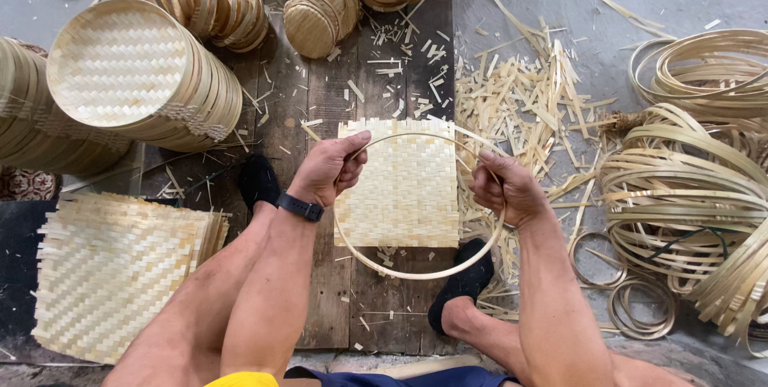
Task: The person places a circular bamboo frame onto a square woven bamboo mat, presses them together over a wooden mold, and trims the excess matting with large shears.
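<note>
Under the hoop (416, 273) in my hands lies a woven mat (408, 195); mat stack (112, 271) left, coiled strips (688, 195) right, probably baskets (136, 75) behind.

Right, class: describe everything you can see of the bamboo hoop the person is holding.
The bamboo hoop is one thin, pale strip bent into a ring, looking smooth and flexible. The left hand and right hand grip it on opposite sides, holding it over a square woven mat on dark wooden boards.

bamboo-weaving workshop: stacked baskets (144, 75), shavings (520, 91)
</note>
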